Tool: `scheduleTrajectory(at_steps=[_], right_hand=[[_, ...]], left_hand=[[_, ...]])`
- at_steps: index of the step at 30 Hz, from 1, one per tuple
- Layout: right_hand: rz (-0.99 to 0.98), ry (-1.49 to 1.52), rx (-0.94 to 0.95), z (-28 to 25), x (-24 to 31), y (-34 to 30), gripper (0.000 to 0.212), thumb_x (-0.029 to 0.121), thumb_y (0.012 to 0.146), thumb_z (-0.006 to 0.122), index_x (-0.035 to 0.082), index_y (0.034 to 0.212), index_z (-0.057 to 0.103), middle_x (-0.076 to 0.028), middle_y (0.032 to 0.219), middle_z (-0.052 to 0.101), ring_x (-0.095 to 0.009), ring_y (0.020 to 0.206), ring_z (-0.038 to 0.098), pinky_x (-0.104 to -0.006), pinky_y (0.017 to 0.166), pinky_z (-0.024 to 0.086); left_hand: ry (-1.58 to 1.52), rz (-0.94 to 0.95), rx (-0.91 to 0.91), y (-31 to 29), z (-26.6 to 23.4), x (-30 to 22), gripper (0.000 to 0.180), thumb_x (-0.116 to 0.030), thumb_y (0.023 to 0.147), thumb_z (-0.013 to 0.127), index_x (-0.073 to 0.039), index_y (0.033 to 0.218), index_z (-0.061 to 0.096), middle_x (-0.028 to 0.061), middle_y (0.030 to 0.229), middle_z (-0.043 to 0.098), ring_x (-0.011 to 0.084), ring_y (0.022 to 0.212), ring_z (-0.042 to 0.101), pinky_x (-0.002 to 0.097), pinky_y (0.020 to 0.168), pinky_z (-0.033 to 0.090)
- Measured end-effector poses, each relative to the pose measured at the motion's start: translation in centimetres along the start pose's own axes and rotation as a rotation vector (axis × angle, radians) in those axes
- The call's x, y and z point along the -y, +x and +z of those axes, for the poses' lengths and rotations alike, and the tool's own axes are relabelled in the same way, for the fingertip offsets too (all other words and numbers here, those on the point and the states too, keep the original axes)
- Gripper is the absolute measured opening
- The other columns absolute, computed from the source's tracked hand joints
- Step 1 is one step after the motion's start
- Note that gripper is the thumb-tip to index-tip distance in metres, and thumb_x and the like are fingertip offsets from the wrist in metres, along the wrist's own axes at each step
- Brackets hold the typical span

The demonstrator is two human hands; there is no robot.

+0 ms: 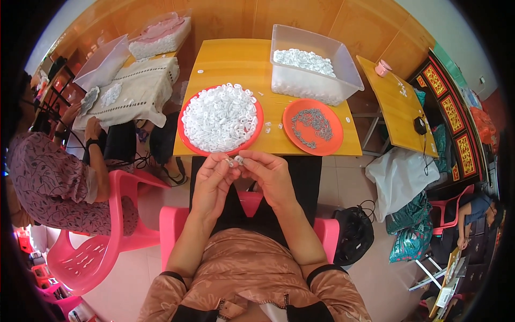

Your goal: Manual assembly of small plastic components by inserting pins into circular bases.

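Observation:
Just past the table's near edge, above my lap, both hands meet with fingertips almost touching. Between thumb and fingers, my right hand (271,180) pinches a small white plastic piece (238,159) with a hole in it. My left hand (210,180) is closed on a tiny whitish and metallic-looking part (230,162), mostly hidden by the fingertips. Beyond my hands, a red round plate (260,121) carries a heap of similar white plastic pieces (220,118). To its right, an orange-red plate (333,140) holds small grey metal parts (317,124).
Behind the plates stands a clear plastic bin (343,67) of white pieces on the wooden table (230,53). Loose pieces lie between the plates. At left a person (53,177) works at a cloth-covered table (139,102). A side table (397,118) and black bag (354,236) are right.

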State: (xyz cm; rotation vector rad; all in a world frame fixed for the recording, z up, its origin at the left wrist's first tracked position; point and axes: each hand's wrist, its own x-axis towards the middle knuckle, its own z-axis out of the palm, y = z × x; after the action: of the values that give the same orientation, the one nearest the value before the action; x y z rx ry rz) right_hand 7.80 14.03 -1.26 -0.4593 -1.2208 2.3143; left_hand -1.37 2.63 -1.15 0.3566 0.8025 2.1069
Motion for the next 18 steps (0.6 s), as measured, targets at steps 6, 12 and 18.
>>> scheduleTrajectory(at_steps=[6,12,18], right_hand=[[0.061,0.267,-0.024,0.65,0.60,-0.37,0.020,0.004,0.084,0.062,0.000,0.103,0.060,-0.009,0.094,0.066,-0.013,0.077,0.063,-0.0224,0.067,0.052],[0.084,0.209,-0.068,0.73,0.94,-0.64,0.016,0.006,0.085,0.060,0.003,0.101,0.060,-0.009,0.094,0.066,-0.015,0.082,0.065,-0.0251,0.065,0.053],[0.080,0.191,-0.083,0.96,0.90,-0.61,0.019,0.005,0.082,0.065,0.003,0.100,0.061,-0.007,0.092,0.067,-0.012,0.079,0.064,-0.0228,0.059,0.052]], left_hand=[[0.228,0.061,-0.092,-0.41,0.68,-0.46,0.010,-0.010,0.089,0.058,-0.003,0.096,0.056,0.0087,0.087,0.065,0.0127,0.075,0.063,0.0231,0.070,0.049],[0.399,0.155,-0.120,-0.46,1.04,-0.39,0.011,-0.008,0.087,0.061,0.000,0.095,0.058,0.0090,0.087,0.066,0.0126,0.074,0.063,0.0225,0.067,0.050],[0.451,0.197,-0.121,-0.47,1.02,-0.29,0.010,-0.005,0.086,0.060,0.001,0.094,0.058,0.0090,0.087,0.065,0.0126,0.075,0.064,0.0222,0.068,0.050]])
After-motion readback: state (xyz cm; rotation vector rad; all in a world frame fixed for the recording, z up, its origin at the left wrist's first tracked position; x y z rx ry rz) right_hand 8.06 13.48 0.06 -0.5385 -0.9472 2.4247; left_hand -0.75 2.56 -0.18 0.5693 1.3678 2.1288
